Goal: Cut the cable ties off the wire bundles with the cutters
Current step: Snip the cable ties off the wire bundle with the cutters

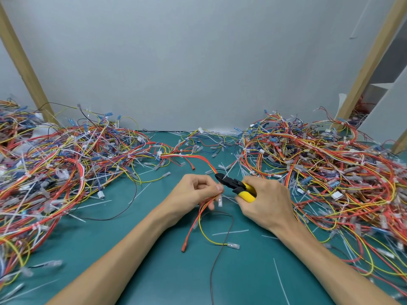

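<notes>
While the left hand (193, 192) pinches a red-and-yellow wire bundle (201, 213) above the green table (154, 260), the right hand (264, 203) grips yellow-handled cutters (236, 186), blades at the bundle.

Left hand (193, 192) pinches wires (201, 213); right hand (267, 203) grips cutters (236, 186).

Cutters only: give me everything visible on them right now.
The cutters have a black head and yellow handles that look rubbery. The right hand grips the handles; the head points up-left over the green mat. Its tip meets the wire bundle that the left hand pinches, beside a white cable tie tail. Jaw opening unclear.
</notes>
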Action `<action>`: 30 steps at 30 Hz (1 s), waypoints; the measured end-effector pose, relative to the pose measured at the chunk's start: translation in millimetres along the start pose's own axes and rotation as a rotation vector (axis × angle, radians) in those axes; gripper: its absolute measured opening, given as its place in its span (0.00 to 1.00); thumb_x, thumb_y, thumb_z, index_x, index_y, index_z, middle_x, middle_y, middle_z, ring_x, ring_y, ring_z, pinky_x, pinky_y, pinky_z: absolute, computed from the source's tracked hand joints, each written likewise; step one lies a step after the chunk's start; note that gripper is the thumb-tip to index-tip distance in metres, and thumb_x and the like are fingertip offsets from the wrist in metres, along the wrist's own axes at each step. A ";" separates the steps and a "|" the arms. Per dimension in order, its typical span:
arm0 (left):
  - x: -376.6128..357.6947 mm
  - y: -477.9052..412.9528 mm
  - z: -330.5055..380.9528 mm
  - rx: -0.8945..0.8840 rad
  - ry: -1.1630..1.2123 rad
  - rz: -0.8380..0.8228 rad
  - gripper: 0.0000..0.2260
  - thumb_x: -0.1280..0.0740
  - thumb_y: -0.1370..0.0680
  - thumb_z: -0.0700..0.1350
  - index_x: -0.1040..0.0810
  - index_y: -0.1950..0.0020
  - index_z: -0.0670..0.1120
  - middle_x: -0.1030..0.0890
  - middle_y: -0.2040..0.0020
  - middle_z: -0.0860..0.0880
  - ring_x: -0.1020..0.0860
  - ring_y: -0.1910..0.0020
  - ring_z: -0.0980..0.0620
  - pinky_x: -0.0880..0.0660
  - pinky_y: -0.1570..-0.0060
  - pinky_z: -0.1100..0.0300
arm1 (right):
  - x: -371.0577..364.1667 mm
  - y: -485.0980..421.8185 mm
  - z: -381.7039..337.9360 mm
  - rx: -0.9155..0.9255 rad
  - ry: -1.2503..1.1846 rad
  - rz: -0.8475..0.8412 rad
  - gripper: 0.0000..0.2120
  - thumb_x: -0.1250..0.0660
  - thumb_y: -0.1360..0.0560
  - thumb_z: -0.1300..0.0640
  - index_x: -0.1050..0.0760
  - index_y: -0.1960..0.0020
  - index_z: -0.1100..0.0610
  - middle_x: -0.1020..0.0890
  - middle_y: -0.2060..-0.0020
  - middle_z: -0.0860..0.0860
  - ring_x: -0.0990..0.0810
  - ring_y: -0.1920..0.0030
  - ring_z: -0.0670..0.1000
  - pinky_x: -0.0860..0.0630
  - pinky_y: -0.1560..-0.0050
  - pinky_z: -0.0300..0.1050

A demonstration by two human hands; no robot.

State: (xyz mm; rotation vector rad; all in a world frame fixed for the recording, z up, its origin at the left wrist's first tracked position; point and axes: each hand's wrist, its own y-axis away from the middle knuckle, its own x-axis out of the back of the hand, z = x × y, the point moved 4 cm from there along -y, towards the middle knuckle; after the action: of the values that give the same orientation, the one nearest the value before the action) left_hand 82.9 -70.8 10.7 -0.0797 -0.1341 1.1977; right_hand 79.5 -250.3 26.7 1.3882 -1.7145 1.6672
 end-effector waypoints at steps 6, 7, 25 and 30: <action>-0.6 0.6 1.7 0.003 0.000 -0.007 0.10 0.32 0.22 0.41 0.23 0.63 0.44 0.20 0.73 0.52 0.25 0.76 0.58 0.31 0.71 0.71 | 1.5 0.5 0.7 -0.005 0.008 -0.001 0.12 0.35 0.37 0.42 0.25 0.64 0.51 0.27 0.75 0.46 0.28 0.70 0.53 0.35 0.70 0.42; -0.6 0.5 1.9 0.004 -0.002 -0.009 0.10 0.32 0.22 0.41 0.23 0.63 0.44 0.20 0.72 0.52 0.25 0.75 0.58 0.31 0.71 0.71 | 1.5 0.5 0.3 -0.002 0.007 -0.002 0.12 0.35 0.37 0.43 0.25 0.64 0.51 0.27 0.75 0.45 0.28 0.70 0.53 0.35 0.70 0.42; -1.0 0.2 0.4 -0.004 -0.015 -0.018 0.08 0.32 0.22 0.41 0.22 0.61 0.42 0.20 0.72 0.52 0.25 0.75 0.58 0.32 0.72 0.71 | 1.5 1.0 0.7 -0.011 0.023 -0.014 0.12 0.34 0.38 0.42 0.23 0.62 0.50 0.24 0.74 0.46 0.25 0.68 0.54 0.33 0.68 0.43; -0.6 0.6 1.0 0.000 -0.010 -0.014 0.08 0.32 0.22 0.40 0.22 0.61 0.42 0.20 0.71 0.52 0.24 0.75 0.57 0.32 0.71 0.71 | 1.6 0.9 -0.5 -0.010 0.019 -0.011 0.11 0.34 0.38 0.42 0.23 0.64 0.49 0.30 0.76 0.44 0.26 0.70 0.54 0.31 0.69 0.43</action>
State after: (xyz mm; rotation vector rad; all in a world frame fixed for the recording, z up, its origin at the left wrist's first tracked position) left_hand 82.0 -71.1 11.6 -0.0728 -0.1436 1.1840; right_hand 77.9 -250.6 27.6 1.3706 -1.6990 1.6584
